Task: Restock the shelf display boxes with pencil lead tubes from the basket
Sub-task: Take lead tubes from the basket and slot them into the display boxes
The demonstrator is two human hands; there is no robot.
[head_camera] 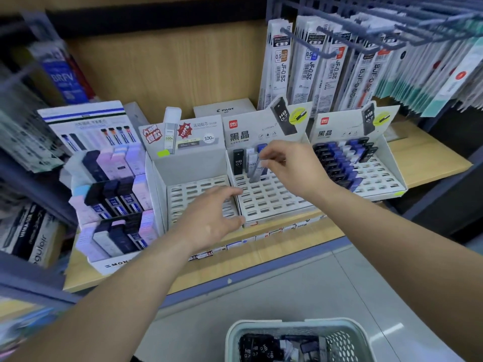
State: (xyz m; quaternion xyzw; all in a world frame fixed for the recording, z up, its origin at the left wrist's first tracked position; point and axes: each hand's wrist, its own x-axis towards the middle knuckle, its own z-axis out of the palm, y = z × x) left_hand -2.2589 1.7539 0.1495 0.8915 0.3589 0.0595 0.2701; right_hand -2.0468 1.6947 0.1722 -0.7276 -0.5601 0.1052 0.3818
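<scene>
Here right hand (287,165) pinches a tube (255,171) to slot it into the middle box (274,203), open left hand (211,218) apparently bracing its edge.

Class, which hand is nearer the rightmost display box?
Right. The right hand, pinching a tube over the middle box, is just left of the rightmost display box; the left hand is farther left.

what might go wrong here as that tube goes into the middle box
The tube pinched by the right hand may miss its slot in the middle display box and tip. It could also knock the black tube standing beside it. The left hand rests at the box's front edge, so a nudge may shift it.
</scene>
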